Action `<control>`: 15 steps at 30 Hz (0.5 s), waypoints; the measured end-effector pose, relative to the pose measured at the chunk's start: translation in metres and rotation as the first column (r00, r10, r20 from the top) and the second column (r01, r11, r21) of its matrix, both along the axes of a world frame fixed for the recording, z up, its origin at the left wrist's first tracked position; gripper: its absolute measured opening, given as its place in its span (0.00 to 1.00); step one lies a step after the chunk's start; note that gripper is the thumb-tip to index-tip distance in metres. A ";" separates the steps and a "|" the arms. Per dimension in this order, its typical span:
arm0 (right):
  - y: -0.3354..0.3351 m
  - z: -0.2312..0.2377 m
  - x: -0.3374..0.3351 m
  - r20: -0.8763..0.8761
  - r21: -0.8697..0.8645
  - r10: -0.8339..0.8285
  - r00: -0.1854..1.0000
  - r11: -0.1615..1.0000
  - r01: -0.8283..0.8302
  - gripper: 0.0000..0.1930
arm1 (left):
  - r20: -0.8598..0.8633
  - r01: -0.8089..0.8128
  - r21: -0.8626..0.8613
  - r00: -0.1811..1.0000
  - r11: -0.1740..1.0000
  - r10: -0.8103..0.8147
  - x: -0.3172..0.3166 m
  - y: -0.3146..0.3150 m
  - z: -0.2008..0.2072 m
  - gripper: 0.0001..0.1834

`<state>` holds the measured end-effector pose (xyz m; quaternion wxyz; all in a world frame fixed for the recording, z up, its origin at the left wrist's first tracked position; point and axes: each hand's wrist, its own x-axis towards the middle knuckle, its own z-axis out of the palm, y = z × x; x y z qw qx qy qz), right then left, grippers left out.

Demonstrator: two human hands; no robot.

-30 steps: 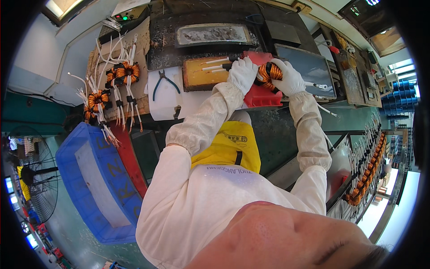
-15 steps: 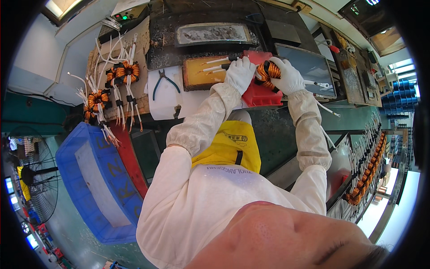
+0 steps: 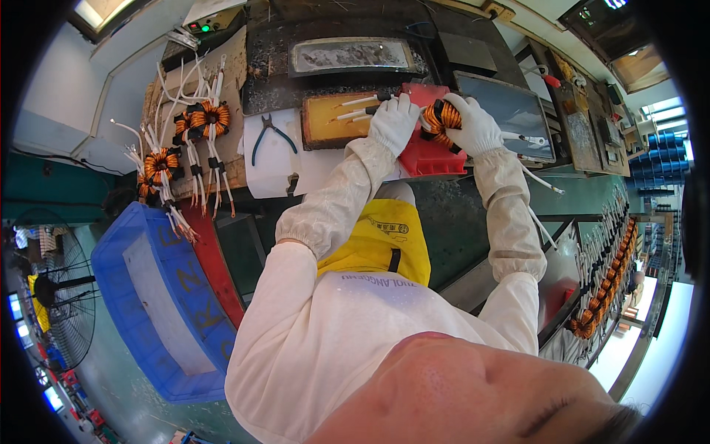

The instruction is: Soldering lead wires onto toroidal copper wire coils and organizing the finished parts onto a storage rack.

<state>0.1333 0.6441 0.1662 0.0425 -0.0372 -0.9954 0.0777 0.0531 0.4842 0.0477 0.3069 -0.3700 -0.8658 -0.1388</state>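
The right hand (image 3: 473,126) grips an orange wound coil (image 3: 441,118); the left hand (image 3: 392,122) pinches its white leads (image 3: 355,107) at nine o'clock. A hard tug could kink them.

Three loose copper coils (image 3: 209,117) on the bench, one pair of pliers (image 3: 271,135), one blue crate (image 3: 159,296), one fan (image 3: 52,296).
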 end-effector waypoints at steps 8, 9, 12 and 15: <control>-0.001 0.000 -0.001 0.000 0.010 0.006 1.000 1.000 -0.006 0.32 | 0.029 0.011 0.007 1.000 1.000 -0.011 0.000 -0.002 0.000 0.08; -0.001 0.000 -0.001 -0.002 0.009 0.009 1.000 1.000 -0.009 0.32 | 0.029 0.010 0.008 1.000 1.000 -0.011 0.000 -0.002 -0.001 0.08; -0.002 0.000 -0.001 -0.002 0.012 0.009 1.000 1.000 -0.009 0.32 | 0.021 0.016 0.028 1.000 0.999 -0.017 0.000 -0.002 -0.002 0.08; -0.002 0.001 -0.002 -0.001 0.018 0.006 1.000 1.000 -0.006 0.32 | 0.034 0.019 0.034 0.999 0.999 -0.020 0.000 -0.002 -0.002 0.07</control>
